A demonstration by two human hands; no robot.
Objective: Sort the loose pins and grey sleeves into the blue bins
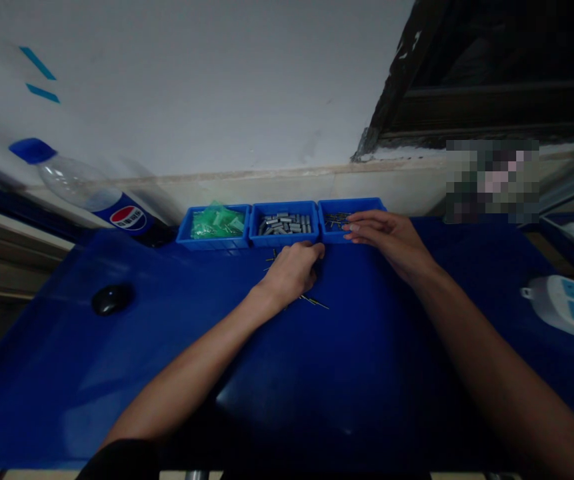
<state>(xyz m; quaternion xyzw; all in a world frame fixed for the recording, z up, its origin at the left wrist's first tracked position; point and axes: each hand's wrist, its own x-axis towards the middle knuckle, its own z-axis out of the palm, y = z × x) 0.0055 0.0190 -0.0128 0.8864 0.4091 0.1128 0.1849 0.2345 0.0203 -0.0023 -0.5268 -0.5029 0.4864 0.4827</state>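
On the blue tabletop (287,373), my left hand (294,272) is closed, its fingers curled downward. What they hold, if anything, is hidden beneath the hand. Thin metal pieces, perhaps screws or pins (314,302), lie loose on the table around it. My right hand (389,240) reaches over the right-hand blue bin (351,203), fingers stretched out and a little apart, with nothing visible between them. Similar thin metal pieces (335,219) lie in that bin. The middle bin (284,241) holds several short silvery metal pieces (287,224).
A left-hand blue bin (214,244) contains green plastic packets (218,221). Left of it a large cola bottle (87,190) leans by the wall. A black computer mouse (111,300) lies at left. A white power strip (569,307) sits at the right edge.
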